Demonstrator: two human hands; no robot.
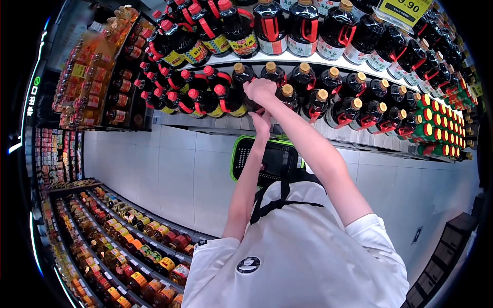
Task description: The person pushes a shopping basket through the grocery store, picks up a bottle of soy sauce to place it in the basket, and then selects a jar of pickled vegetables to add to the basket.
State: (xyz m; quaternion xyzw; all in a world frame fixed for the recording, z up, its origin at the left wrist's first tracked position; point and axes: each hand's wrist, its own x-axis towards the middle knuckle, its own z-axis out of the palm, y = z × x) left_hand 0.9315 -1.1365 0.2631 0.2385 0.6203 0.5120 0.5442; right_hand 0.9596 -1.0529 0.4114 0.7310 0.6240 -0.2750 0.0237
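My right hand [262,91] is closed at the front row of the lower shelf, its fingers wrapped over the upper part of a dark soy sauce bottle [250,102]. Just below it, my left hand [261,122] curls against the same bottle from underneath. The bottle's cap and most of its body are hidden by my hands. Around them stand dark soy sauce bottles with gold caps, one [287,96] close to my right wrist. To the left, red-capped bottles with yellow labels [224,97] stand close by.
A black shopping basket [275,161] with a green rim is on the tiled floor [179,169], right by my body. Larger soy sauce bottles [269,31] line the upper shelf under a yellow price sign [403,11]. Oil bottles [92,87] fill a left rack; more shelves [123,241] stand lower left.
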